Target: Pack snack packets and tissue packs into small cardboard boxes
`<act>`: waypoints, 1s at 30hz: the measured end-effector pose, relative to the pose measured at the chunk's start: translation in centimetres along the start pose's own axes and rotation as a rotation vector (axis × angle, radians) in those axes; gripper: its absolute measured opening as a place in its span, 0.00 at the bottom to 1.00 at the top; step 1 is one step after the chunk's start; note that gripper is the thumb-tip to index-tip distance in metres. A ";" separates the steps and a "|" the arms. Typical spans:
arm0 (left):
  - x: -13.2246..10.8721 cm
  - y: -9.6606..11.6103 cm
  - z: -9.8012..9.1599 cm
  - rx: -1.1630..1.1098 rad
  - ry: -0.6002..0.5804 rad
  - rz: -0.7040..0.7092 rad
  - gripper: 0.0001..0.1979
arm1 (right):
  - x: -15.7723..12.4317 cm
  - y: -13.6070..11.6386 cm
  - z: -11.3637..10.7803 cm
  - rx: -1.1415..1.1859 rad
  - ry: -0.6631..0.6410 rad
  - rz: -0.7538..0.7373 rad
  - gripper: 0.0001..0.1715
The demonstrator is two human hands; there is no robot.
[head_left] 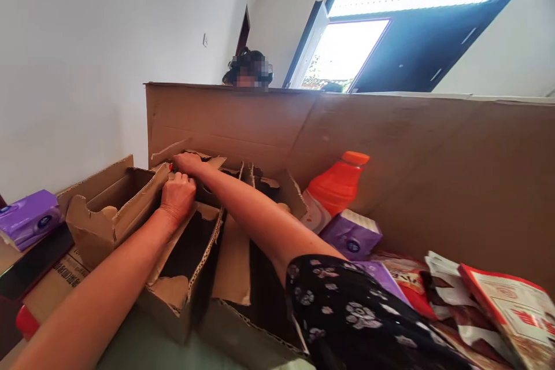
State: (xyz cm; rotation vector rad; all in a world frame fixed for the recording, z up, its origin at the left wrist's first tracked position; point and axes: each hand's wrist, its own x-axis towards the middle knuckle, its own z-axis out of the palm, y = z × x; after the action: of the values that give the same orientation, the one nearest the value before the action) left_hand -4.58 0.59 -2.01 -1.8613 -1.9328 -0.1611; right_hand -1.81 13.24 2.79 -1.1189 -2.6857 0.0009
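Both arms reach far forward over a group of cut-open cardboard boxes. My left hand (178, 192) is closed, its fingers curled at the far end of an open cardboard box (173, 315). Just beyond it my right hand (189, 162) bends down, fingers closed and mostly hidden. A small red bit (172, 167) shows between the two hands; its kind is not clear. To their left stands another cut cardboard box (93, 231), open at the top. Under my right arm lies a wider cardboard box (232, 272) with a flap folded inward.
A tall cardboard panel (390, 150) stands behind the boxes, with a person's head (248, 68) beyond it. At right are an orange bottle (340, 185), a purple tissue pack (353, 235) and red-and-white food packets (511, 306). Another purple pack (32, 219) lies left.
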 end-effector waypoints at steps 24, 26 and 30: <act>-0.4 -2.0 -1.6 -0.027 0.060 -0.193 0.16 | -8.5 4.8 -14.2 0.321 0.445 0.031 0.08; -0.2 -1.8 -2.2 -0.013 0.058 -0.211 0.16 | -9.7 5.2 -15.2 0.365 0.488 0.005 0.08; 0.2 -1.6 -4.3 0.019 0.064 -0.253 0.17 | -11.7 6.6 -17.8 0.498 0.652 0.009 0.09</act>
State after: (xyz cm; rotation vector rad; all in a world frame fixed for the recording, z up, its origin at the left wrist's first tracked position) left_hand -5.10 -1.00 2.22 -1.5749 -2.1108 -0.2769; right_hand 14.52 8.16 17.10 -0.7935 -1.9492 0.2465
